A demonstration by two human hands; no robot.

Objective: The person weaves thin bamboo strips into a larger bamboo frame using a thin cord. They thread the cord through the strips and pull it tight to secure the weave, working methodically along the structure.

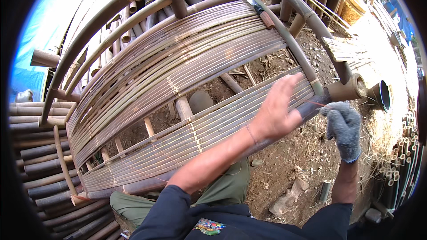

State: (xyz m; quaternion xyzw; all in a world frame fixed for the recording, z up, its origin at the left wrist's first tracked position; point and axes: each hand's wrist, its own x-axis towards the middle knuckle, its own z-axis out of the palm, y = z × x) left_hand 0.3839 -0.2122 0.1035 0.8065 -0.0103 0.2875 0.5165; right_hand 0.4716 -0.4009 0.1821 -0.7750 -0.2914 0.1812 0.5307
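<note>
A bamboo bench frame (329, 46) with rows of thin slats (178, 53) lies before me. My left hand (278, 106), bare and slightly blurred, is stretched over the right end of the nearer slat strip (222, 122), fingers extended and holding nothing. Beside the thick dark front pole (309, 110), my right hand (344, 126) wears a grey knit glove. Its fingers are closed on a thin reddish strand (316, 103) that leads toward the pole's end. Another loose length of fine strand trails across the slats by my left forearm.
A knife (263, 15) with a wooden handle rests on the far right of the slats. Bamboo poles (42, 169) are stacked at left, with a blue tarp (26, 62) beyond. Cut bamboo tubes (400, 155) stand at right. A stone (289, 195) and a short tube (325, 191) are on the dirt.
</note>
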